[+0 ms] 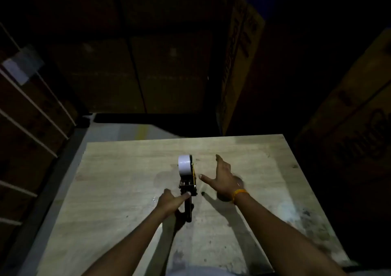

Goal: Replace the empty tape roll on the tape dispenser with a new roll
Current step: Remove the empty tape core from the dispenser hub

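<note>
A black hand-held tape dispenser [187,188] stands over the middle of a pale wooden table [118,182]. A white tape roll [183,164] sits on its far end, apparently on the spindle. My left hand [171,201] is wrapped around the dispenser's handle, thumb pointing forward. Just right of the dispenser, my right hand [224,179] hovers with spread fingers and holds nothing; it does not touch the dispenser. An orange band circles the right wrist. No other tape roll shows in the dim light.
Stacked cardboard boxes [239,59] stand behind and to the right of the table, close to its far edge. A shelf rack with pale bars [31,115] runs along the left. Grey floor [118,129] shows beyond the table's far left corner. The room is dark.
</note>
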`<state>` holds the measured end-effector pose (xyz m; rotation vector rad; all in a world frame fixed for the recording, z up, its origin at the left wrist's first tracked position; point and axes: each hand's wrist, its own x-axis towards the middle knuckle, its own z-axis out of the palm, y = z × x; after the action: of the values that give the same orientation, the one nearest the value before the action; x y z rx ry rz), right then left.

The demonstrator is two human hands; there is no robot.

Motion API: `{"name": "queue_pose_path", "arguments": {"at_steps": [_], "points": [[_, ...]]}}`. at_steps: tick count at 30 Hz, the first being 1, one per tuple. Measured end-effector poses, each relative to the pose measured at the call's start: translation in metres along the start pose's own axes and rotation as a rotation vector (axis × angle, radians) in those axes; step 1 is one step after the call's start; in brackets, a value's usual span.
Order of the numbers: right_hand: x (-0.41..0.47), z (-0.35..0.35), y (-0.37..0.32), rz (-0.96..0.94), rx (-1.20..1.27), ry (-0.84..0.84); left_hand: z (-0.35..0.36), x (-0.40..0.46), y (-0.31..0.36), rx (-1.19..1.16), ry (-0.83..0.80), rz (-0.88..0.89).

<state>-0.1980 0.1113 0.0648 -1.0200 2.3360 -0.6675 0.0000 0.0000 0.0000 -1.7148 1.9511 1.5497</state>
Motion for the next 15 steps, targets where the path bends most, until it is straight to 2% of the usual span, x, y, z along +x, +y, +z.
{"name": "queue_pose_path", "arguments": {"at_steps": [3,5,8,12,15], "points": [[0.002,0.008,0.005,0.063,0.04,-0.021,0.006,-0.001,0.002,-0.116,-0.169,0.044],[0.004,0.012,0.008,0.102,0.075,-0.058,0.01,0.004,0.001,-0.257,-0.228,0.009],[0.006,0.015,0.009,0.088,0.115,-0.091,0.015,0.01,0.005,-0.402,-0.275,-0.035],[0.011,0.016,0.009,0.08,0.162,-0.122,0.025,0.011,0.011,-0.716,-0.355,-0.086],[0.017,0.017,0.01,0.08,0.211,-0.132,0.028,0.016,0.01,-0.786,-0.4,-0.083]]}}
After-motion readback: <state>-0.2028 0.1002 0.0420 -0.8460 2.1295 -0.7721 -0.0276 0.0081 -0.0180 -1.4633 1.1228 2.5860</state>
